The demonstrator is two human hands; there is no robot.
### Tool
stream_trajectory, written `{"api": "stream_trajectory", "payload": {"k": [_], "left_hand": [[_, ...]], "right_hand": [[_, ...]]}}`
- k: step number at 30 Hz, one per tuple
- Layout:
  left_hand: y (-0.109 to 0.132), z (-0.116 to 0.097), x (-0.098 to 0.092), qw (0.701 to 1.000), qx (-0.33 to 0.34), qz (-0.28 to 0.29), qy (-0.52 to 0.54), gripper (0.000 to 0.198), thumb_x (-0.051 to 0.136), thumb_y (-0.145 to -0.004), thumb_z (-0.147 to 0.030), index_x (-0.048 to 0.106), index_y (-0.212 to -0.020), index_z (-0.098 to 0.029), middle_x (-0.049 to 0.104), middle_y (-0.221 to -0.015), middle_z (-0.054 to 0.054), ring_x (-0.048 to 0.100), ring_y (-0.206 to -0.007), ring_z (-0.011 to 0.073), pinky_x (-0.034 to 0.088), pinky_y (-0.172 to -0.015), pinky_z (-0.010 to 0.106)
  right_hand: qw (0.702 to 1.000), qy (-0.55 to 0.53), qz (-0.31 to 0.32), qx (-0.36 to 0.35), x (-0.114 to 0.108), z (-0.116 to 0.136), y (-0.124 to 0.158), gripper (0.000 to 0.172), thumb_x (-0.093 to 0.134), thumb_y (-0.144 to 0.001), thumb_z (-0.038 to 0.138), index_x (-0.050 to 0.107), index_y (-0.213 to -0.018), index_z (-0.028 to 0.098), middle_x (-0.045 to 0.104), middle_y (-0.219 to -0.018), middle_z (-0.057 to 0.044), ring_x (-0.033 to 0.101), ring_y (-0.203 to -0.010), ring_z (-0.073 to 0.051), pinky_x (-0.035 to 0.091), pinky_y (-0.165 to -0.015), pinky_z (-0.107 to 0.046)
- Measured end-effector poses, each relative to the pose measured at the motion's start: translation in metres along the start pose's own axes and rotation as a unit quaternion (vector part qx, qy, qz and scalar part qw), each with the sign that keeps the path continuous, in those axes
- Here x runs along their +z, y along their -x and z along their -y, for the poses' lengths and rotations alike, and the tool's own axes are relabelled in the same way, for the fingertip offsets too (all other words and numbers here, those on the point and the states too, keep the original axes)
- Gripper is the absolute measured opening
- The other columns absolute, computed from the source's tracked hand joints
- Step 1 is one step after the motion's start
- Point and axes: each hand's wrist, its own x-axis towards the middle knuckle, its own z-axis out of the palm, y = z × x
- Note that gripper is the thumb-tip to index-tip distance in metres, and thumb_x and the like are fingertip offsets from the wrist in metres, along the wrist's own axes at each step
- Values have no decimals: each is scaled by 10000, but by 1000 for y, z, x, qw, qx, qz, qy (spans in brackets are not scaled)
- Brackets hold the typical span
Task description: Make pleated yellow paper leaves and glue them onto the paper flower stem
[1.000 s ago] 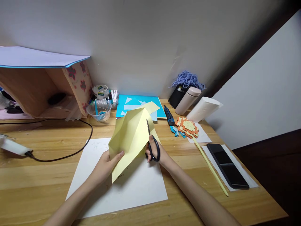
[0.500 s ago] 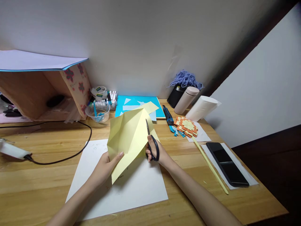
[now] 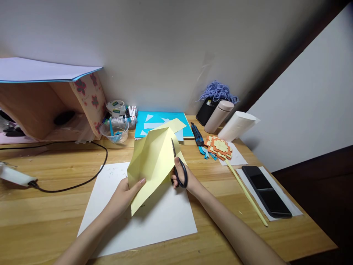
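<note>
A creased sheet of yellow paper (image 3: 154, 158) is held up at a tilt over a white sheet (image 3: 110, 206) on the table. My left hand (image 3: 131, 191) pinches its lower left part, thumb on top and fingers hidden behind. On the right edge, my right hand (image 3: 182, 175) grips black-handled scissors (image 3: 184, 180), with a blade lying against the yellow paper near a cut edge. The lower blade is hidden behind the paper. Beyond it, a yellow strip (image 3: 178, 126) rests on a blue sheet (image 3: 143, 117) among pale scraps.
To the right lie a utility knife (image 3: 197, 134), an orange and yellow paper flower (image 3: 219, 147) with a long stem, and a phone (image 3: 266, 191). A pink bottle (image 3: 219, 117) stands behind. Leftward are a plastic bowl (image 3: 114, 132), a cardboard box (image 3: 88, 99) and a black cable (image 3: 106, 158).
The yellow paper's left side has bent inward a little, and its upper left corner has folded away. Both hands keep nearly the same places.
</note>
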Motion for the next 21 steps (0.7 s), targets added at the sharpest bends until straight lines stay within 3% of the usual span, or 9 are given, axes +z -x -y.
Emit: {"api": "stream_trajectory", "payload": {"k": [8, 13, 21], "left_hand": [[1, 0, -1, 1000, -9, 13, -2, 493, 562, -791, -484, 579, -1172, -171, 660, -1100, 95, 612, -964, 275, 491, -779, 326], [0, 1, 0, 1000, -14, -8, -11, 513, 580, -772, -497, 587, -1162, -164, 673, -1071, 93, 610, -976, 284, 492, -781, 327], [1, -1, 0, 1000, -11, 3, 1, 489, 586, -768, -499, 614, -1125, -167, 684, -1040, 84, 627, -918, 261, 495, -764, 316]], "right_hand": [[1000, -5, -8, 0, -3, -1, -1, 643, 382, -641, 832, 417, -780, 205, 376, -391, 99, 402, -271, -78, 430, -271, -218], [1000, -6, -14, 5, -2, 2, -1, 640, 410, -625, 830, 412, -781, 209, 359, -378, 107, 390, -272, -76, 420, -256, -209], [1000, -5, -13, -5, -2, 2, 1, 664, 396, -610, 840, 418, -816, 210, 355, -377, 118, 384, -267, -73, 426, -264, -205]]}}
